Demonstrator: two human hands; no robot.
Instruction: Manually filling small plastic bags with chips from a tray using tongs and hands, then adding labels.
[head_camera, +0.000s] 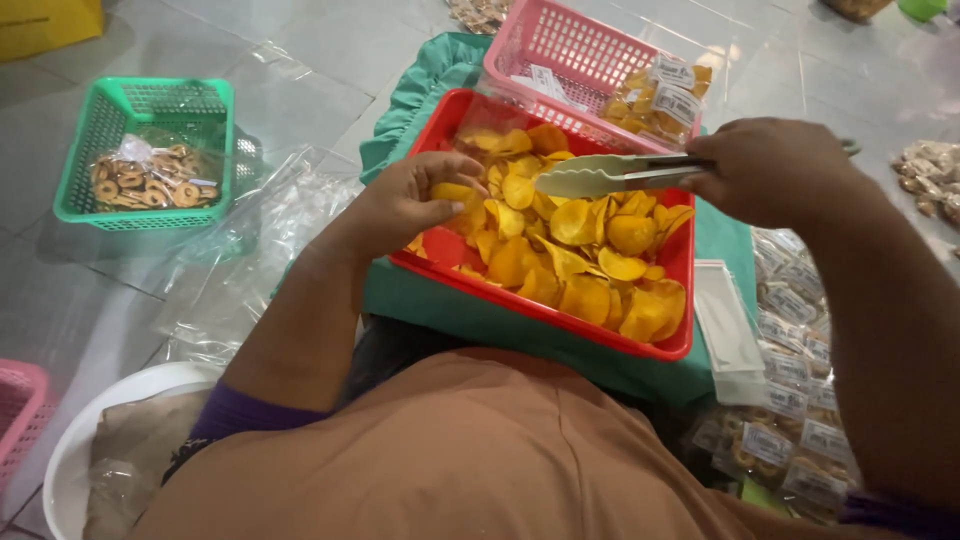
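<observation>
A red tray of yellow-orange chips rests on a green cloth in front of me. My left hand reaches into the tray's left side and pinches a single chip between its fingers. My right hand hovers over the tray's right edge, gripping pale green tongs that point left above the chips with their tips together and nothing in them.
A pink basket with packed chip bags sits behind the tray. A green basket of ring-shaped snacks stands far left. Labelled snack packets pile at the right beside a white box. A white basin sits lower left.
</observation>
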